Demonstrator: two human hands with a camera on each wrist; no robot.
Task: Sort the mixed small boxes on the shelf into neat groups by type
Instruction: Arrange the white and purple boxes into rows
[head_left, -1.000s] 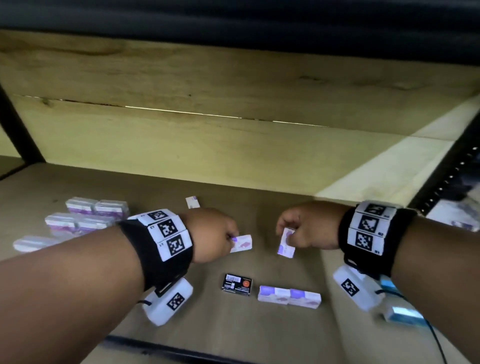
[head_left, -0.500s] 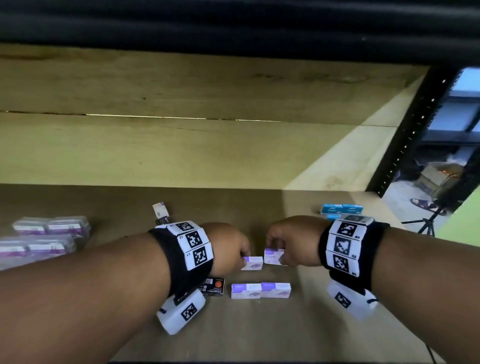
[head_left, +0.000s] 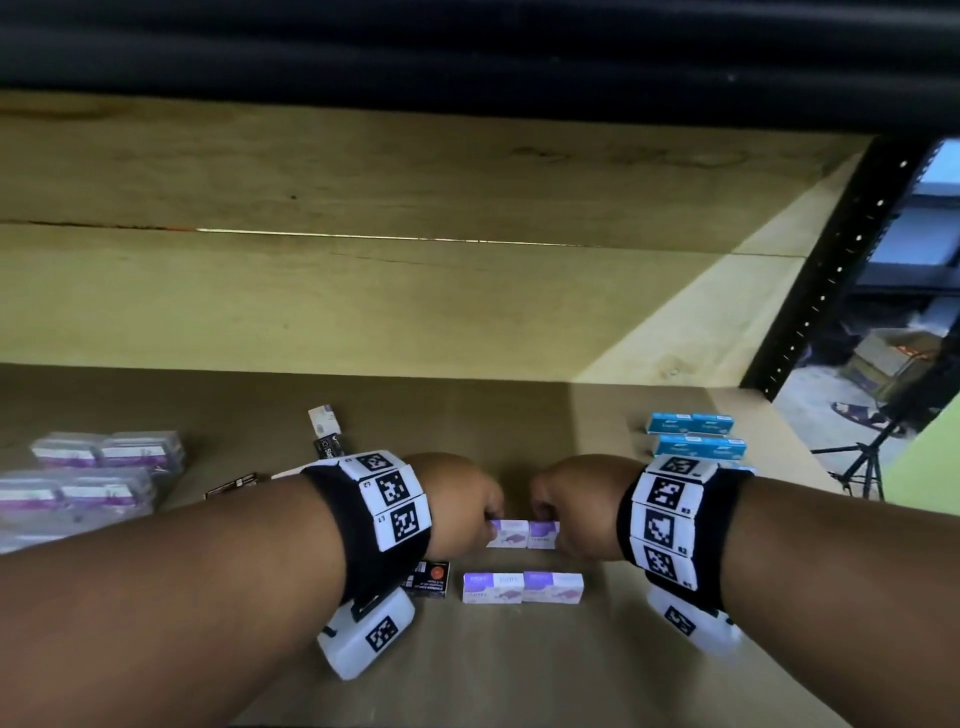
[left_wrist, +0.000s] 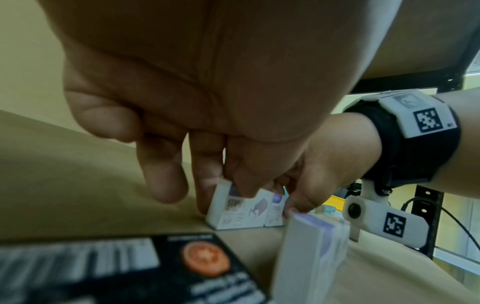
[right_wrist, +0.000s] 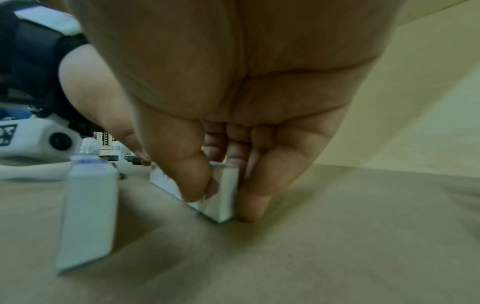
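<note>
Two small white-and-purple boxes stand side by side on the wooden shelf (head_left: 519, 675). My left hand (head_left: 467, 512) pinches the left box (head_left: 506, 534) (left_wrist: 241, 211) between thumb and fingers. My right hand (head_left: 563, 512) pinches the right box (head_left: 543, 535) (right_wrist: 221, 197) the same way. The two boxes touch end to end. Just in front of them stands a second pair of purple boxes (head_left: 522, 587) (left_wrist: 309, 257) (right_wrist: 88, 214), also end to end. A black box with an orange seal (head_left: 428, 578) (left_wrist: 130, 271) lies left of that pair.
Wrapped packs of purple boxes (head_left: 93, 478) sit at the far left. Blue boxes (head_left: 696, 436) are grouped at the back right. More small boxes (head_left: 324, 426) lie behind my left wrist. A black shelf post (head_left: 831, 270) rises at the right.
Both hands came together and lowered the two purple boxes onto the shelf, so they now stand touching behind the front pair. The head view swung right, bringing the blue boxes into sight.
</note>
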